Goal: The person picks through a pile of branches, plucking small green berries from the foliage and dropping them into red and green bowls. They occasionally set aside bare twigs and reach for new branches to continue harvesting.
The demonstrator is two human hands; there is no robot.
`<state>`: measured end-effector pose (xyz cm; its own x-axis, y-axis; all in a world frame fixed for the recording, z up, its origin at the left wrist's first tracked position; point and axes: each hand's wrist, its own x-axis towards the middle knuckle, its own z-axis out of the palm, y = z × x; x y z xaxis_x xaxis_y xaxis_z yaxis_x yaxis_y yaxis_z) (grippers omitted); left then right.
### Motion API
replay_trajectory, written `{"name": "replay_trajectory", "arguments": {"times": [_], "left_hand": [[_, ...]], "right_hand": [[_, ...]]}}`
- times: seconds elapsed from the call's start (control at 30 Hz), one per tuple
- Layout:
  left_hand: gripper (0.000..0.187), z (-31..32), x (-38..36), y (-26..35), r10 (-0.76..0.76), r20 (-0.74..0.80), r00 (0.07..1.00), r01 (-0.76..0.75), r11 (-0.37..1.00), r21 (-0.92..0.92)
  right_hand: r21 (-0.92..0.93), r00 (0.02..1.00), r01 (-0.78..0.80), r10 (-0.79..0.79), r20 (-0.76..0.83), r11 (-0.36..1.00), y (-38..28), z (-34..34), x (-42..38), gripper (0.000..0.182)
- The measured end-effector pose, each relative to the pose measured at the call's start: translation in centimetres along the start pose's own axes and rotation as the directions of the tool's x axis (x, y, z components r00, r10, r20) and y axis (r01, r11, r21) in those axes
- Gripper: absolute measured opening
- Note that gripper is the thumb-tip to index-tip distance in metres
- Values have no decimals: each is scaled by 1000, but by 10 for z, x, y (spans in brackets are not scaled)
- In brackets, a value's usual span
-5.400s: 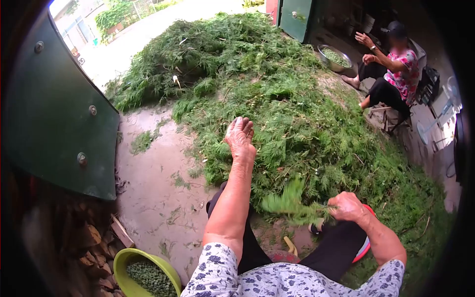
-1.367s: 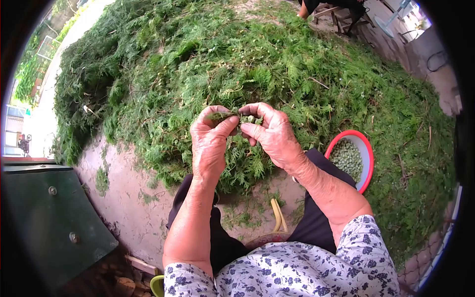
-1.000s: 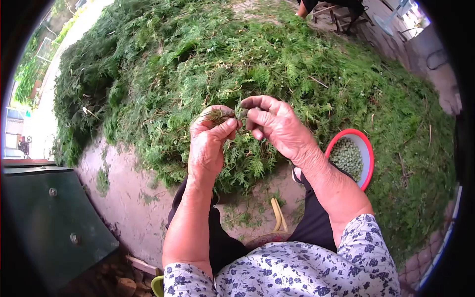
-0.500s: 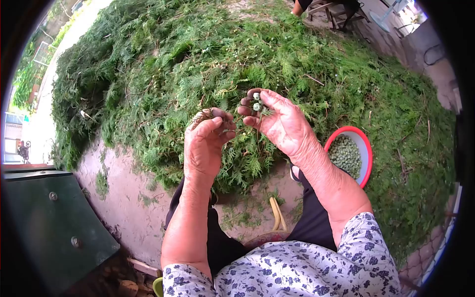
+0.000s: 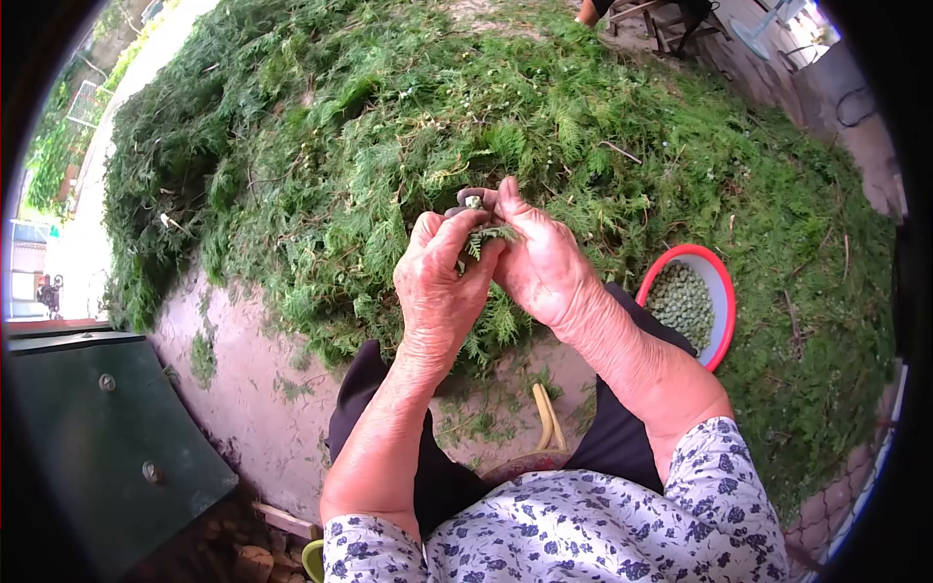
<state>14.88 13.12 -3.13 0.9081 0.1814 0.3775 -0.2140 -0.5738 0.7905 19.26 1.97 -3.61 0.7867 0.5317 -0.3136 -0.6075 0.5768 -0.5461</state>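
Note:
My left hand (image 5: 439, 277) is closed in a pinch at a small green conifer sprig (image 5: 494, 235), right against the other hand. My right hand (image 5: 542, 262) is curled with its palm turned inward, and a pale green seed cone (image 5: 474, 202) shows at its fingertips. The thumb of that hand points up. Both hands meet above a large heap of cut conifer branches (image 5: 389, 146). To the right of my right forearm, a red-rimmed bowl (image 5: 724, 291) holds many green cones (image 5: 680, 303).
Bare ground (image 5: 243, 340) lies between the heap and my knees, with yellowish handles (image 5: 546, 418) between my legs. A dark green panel (image 5: 107, 437) with bolts is at the lower left. Part of another person (image 5: 588, 14) and a wooden stool (image 5: 671, 29) appear at the top.
My left hand has moved right and met my right hand, which shifted slightly left. The brown-tipped sprig seen in the left fingers no longer shows; one cone is visible instead of two.

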Motion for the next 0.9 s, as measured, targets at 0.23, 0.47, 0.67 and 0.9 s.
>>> {"name": "replay_trajectory", "arguments": {"times": [0.23,0.47,0.67,0.9], "left_hand": [[10,3,0,-12,-12,-46,999,8,995,-98],[9,-8,4,-14,-519,238,821,515,492,-702],[11,-6,1,-14,-503,258,825,533,539,-652],[13,-11,6,-14,-583,412,700,566,102,-818]], "right_hand": [[44,999,-23,21,49,999,5,-10,2,36],[-39,998,-64,63,-23,997,1,-12,1,24],[-126,1000,-19,16,-25,992,1,-5,-2,15],[38,997,-38,35,71,999,-3,-5,0,18]]}}
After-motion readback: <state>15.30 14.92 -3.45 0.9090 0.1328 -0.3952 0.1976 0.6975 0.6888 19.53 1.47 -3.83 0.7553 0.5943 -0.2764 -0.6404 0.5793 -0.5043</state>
